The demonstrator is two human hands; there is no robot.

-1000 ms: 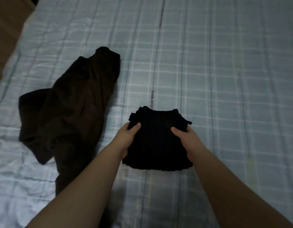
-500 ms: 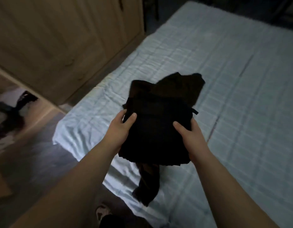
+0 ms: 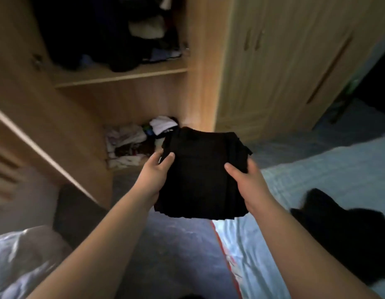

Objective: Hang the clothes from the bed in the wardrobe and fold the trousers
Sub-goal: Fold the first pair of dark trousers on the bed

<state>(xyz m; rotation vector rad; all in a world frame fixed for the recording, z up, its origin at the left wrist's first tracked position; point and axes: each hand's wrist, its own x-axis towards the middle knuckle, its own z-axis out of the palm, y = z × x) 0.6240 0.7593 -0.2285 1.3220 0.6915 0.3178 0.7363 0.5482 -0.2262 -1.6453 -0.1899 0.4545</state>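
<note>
The person holds a folded black garment (image 3: 200, 175) flat and level in the air between the left hand (image 3: 156, 176) and the right hand (image 3: 247, 182), each with its thumb curled over the top and its other fingers hidden beneath, likely so that the folds keep together on the way to the open wardrobe (image 3: 126, 100). It hangs in front of the lower compartment, above the floor and clear of the bed (image 3: 316, 173), where another dark garment (image 3: 347, 238) lies. No label or writing can be read.
</note>
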